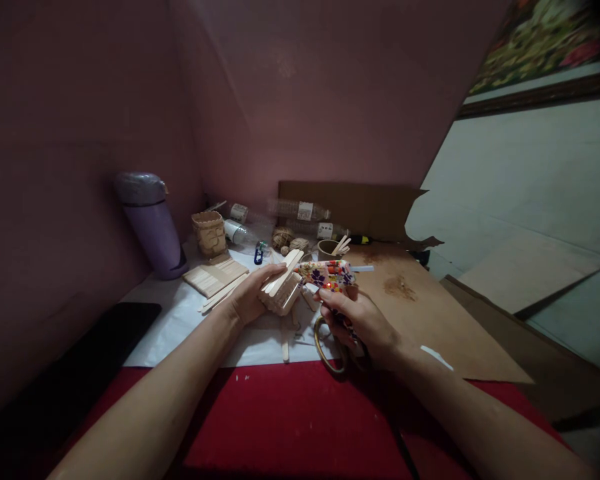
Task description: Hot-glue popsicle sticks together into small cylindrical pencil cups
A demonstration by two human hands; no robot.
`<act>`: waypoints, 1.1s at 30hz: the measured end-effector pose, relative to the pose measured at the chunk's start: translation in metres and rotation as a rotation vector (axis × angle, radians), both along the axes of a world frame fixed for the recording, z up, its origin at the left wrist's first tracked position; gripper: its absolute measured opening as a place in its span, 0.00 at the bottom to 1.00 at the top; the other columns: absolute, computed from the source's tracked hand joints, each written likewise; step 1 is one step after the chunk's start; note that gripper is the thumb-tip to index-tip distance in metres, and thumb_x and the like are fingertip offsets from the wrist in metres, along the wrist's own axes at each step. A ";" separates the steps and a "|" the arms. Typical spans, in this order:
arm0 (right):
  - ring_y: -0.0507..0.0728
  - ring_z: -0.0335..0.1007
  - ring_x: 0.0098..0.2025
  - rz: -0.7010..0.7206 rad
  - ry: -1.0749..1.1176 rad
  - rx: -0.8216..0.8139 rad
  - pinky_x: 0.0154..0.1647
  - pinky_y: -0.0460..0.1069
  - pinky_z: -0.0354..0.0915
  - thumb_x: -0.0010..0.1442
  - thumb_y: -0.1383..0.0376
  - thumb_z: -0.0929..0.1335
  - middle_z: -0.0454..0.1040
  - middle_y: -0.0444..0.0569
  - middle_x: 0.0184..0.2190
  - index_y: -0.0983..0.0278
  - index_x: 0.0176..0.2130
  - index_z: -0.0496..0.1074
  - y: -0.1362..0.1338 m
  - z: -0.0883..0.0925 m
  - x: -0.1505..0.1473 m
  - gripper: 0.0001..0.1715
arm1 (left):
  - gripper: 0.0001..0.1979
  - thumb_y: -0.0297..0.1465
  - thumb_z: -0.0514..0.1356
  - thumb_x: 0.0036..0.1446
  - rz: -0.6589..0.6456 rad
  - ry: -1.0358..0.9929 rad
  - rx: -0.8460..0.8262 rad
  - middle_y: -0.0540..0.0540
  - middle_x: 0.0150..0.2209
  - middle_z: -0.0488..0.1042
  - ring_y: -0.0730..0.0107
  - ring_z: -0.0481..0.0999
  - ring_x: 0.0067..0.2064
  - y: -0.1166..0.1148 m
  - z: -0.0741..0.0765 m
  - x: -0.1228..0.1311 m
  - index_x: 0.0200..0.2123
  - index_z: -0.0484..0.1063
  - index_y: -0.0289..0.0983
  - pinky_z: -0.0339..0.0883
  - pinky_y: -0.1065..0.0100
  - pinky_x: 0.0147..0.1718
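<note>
My left hand (256,293) is closed around a small box of wooden craft sticks (283,293), tilted, with a few flat sticks along its top. In my right hand (357,319) is a flower-patterned glue gun (325,273). A small red light shows on its side, and a pale glue stick pokes out of its back. Its white nozzle points at the box's right side; whether they touch I cannot tell. Under my right hand lie scissors (321,347), partly hidden by it. A loose craft stick (285,343) rests on the white sheet below the box.
Bundled craft sticks (216,275) and a woven cup (209,233) are at left, near a purple tumbler (153,227). Behind are plastic bottles (305,211), twine balls (282,237) and a cup of sticks (329,250). Cardboard (430,313) covers the right side; red cloth (290,420) lies in front.
</note>
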State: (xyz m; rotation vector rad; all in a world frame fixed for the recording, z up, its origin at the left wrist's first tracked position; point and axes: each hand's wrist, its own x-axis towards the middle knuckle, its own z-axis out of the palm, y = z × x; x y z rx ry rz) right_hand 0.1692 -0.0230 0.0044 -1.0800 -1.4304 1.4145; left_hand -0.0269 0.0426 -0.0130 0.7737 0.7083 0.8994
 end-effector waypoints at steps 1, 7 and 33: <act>0.45 0.47 0.11 0.000 -0.004 0.001 0.10 0.44 0.42 0.59 0.52 0.66 0.58 0.38 0.13 0.62 0.23 0.63 0.000 0.000 0.000 0.21 | 0.14 0.35 0.59 0.58 0.003 -0.001 0.001 0.41 0.30 0.80 0.65 0.77 0.28 0.000 0.000 0.000 0.38 0.76 0.29 0.71 0.65 0.32; 0.45 0.48 0.10 0.001 -0.029 0.017 0.10 0.44 0.42 0.60 0.53 0.65 0.58 0.38 0.13 0.62 0.22 0.62 0.000 0.000 0.000 0.22 | 0.13 0.34 0.59 0.59 -0.001 0.002 0.011 0.41 0.31 0.80 0.65 0.77 0.29 0.000 0.000 0.000 0.39 0.76 0.30 0.70 0.66 0.32; 0.46 0.47 0.11 -0.027 -0.012 -0.002 0.11 0.45 0.41 0.59 0.52 0.66 0.57 0.38 0.12 0.61 0.23 0.61 0.001 0.000 0.000 0.21 | 0.12 0.34 0.61 0.56 0.020 0.022 0.025 0.40 0.32 0.80 0.65 0.77 0.28 0.000 -0.001 0.001 0.38 0.77 0.30 0.71 0.65 0.32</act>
